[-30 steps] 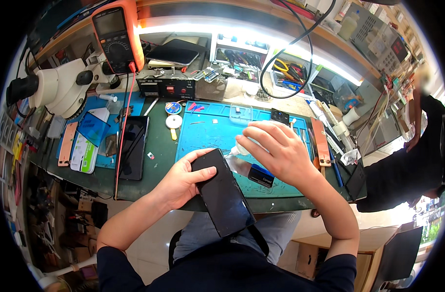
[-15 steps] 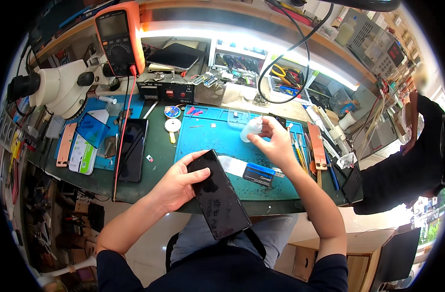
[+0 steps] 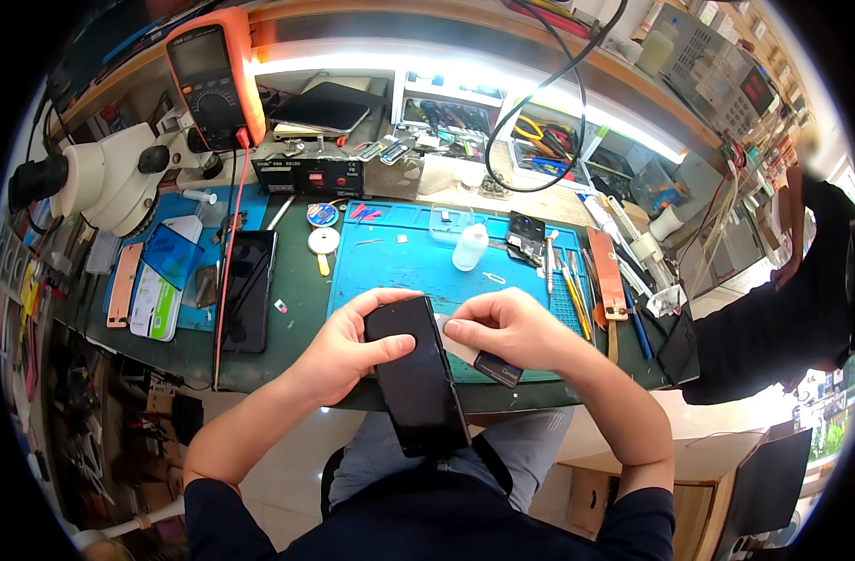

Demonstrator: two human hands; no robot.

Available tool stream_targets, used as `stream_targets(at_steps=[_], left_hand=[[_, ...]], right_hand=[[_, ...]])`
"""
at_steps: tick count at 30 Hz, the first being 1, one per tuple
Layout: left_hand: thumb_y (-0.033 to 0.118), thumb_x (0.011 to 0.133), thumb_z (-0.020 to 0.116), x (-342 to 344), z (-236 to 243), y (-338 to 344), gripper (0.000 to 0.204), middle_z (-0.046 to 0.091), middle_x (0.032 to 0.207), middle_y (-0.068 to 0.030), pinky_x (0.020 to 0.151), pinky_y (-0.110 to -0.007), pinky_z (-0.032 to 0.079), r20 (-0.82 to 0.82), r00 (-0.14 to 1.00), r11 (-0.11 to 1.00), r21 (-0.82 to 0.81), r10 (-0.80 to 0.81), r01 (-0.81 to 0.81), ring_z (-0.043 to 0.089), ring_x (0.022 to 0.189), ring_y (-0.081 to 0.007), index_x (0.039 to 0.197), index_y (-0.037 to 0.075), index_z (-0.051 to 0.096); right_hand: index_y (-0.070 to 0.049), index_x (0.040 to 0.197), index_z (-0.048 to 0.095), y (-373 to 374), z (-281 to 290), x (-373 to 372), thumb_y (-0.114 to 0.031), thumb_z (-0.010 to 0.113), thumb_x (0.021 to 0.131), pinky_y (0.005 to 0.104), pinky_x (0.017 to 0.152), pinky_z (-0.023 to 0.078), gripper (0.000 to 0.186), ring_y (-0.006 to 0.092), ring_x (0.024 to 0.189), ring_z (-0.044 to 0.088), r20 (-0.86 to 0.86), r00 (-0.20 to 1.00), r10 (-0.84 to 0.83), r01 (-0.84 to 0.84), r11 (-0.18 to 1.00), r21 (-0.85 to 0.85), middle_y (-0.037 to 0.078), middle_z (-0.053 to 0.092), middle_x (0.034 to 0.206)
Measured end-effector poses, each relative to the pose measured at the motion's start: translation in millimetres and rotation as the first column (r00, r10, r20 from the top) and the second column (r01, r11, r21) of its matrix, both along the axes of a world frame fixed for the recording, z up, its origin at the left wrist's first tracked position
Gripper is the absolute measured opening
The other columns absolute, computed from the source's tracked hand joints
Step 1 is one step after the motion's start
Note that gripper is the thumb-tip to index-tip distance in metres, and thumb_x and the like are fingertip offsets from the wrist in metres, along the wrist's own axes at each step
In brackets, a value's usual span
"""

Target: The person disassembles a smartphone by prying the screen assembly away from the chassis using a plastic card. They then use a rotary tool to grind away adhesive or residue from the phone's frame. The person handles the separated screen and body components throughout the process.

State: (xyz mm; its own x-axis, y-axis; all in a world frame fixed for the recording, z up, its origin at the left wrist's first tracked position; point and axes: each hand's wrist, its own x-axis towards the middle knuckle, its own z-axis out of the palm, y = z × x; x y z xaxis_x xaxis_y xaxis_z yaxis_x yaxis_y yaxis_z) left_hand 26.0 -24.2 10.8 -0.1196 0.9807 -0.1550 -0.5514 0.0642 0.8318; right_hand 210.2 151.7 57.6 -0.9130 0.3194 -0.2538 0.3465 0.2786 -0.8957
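Blue mat spreads beyond the black phone, its long axis running near to far. The left hand clasps the phone's left side; the right hand, nearer its right edge, pinches a flat-bladed tool there, contact unclear.

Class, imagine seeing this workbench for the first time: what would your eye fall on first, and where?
Probably the black phone at lower center, held in the left hand, with the right hand gripping a thin flat tool beside it. Next, the bright blue mat behind them, and the big orange multimeter at upper left.
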Motion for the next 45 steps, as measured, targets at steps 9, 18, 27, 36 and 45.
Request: stream_targets(at_steps=[9, 18, 27, 36, 45], left_hand=[[0.003, 0.093, 0.074, 8.1, -6.3, -0.3, 0.053, 0.065, 0.125, -0.0084, 0.098, -0.032, 0.056, -0.039, 0.993, 0.993, 0.047, 0.108, -0.107, 0.064, 0.112, -0.0155, 0.141, 0.003, 0.052], [0.005, 0.094, 0.073, 12.6, -12.3, -0.4, 0.053, 0.064, 0.126, -0.0082, 0.099, -0.032, 0.054, -0.061, 0.991, 0.992, 0.063, 0.117, -0.113, 0.063, 0.113, -0.0152, 0.142, 0.003, 0.051], [0.006, 0.094, 0.073, 9.0, -11.0, 0.3, 0.054, 0.064, 0.125, -0.0075, 0.100, -0.031, 0.054, -0.138, 0.990, 0.999, 0.030, 0.043, -0.039, 0.063, 0.113, -0.0141, 0.143, 0.003, 0.050], [0.002, 0.094, 0.072, 12.4, -10.8, -0.7, 0.054, 0.063, 0.127, -0.0087, 0.100, -0.032, 0.054, -0.072, 0.993, 0.995, 0.039, 0.097, -0.094, 0.063, 0.114, -0.0154, 0.143, 0.003, 0.050], [0.001, 0.093, 0.072, 12.4, -14.4, -4.4, 0.055, 0.062, 0.128, -0.0086, 0.101, -0.031, 0.053, -0.086, 0.989, 0.991, 0.065, 0.121, -0.116, 0.062, 0.116, -0.0150, 0.143, 0.002, 0.050]], right_hand=[[0.003, 0.094, 0.075, -23.7, -12.8, -3.5, -0.026, 0.070, 0.098, 0.0274, 0.053, 0.045, 0.030, 0.0059, 0.057, 0.055, -0.123, 0.972, -0.202, 0.208, 0.977, 0.036, 0.002, 0.065, 0.064], [0.004, 0.091, 0.075, -24.5, -27.9, 0.8, -0.027, 0.072, 0.096, 0.0281, 0.052, 0.042, 0.031, 0.0046, 0.058, 0.052, -0.169, 0.955, -0.243, 0.245, 0.969, -0.013, 0.002, 0.064, 0.062], [0.003, 0.092, 0.076, -18.7, -25.6, 0.9, -0.026, 0.072, 0.096, 0.0289, 0.052, 0.042, 0.030, 0.0059, 0.057, 0.052, -0.163, 0.968, -0.189, 0.198, 0.979, 0.039, 0.004, 0.063, 0.062], [0.003, 0.094, 0.076, -23.8, -25.1, 3.6, -0.024, 0.070, 0.100, 0.0232, 0.053, 0.042, 0.028, 0.0023, 0.063, 0.053, -0.158, 0.965, -0.211, 0.211, 0.977, -0.021, -0.001, 0.065, 0.068], [0.003, 0.093, 0.076, -34.4, -31.6, 2.6, -0.023, 0.070, 0.100, 0.0232, 0.051, 0.041, 0.028, 0.0017, 0.059, 0.052, -0.232, 0.930, -0.284, 0.275, 0.959, -0.069, -0.003, 0.063, 0.066]])
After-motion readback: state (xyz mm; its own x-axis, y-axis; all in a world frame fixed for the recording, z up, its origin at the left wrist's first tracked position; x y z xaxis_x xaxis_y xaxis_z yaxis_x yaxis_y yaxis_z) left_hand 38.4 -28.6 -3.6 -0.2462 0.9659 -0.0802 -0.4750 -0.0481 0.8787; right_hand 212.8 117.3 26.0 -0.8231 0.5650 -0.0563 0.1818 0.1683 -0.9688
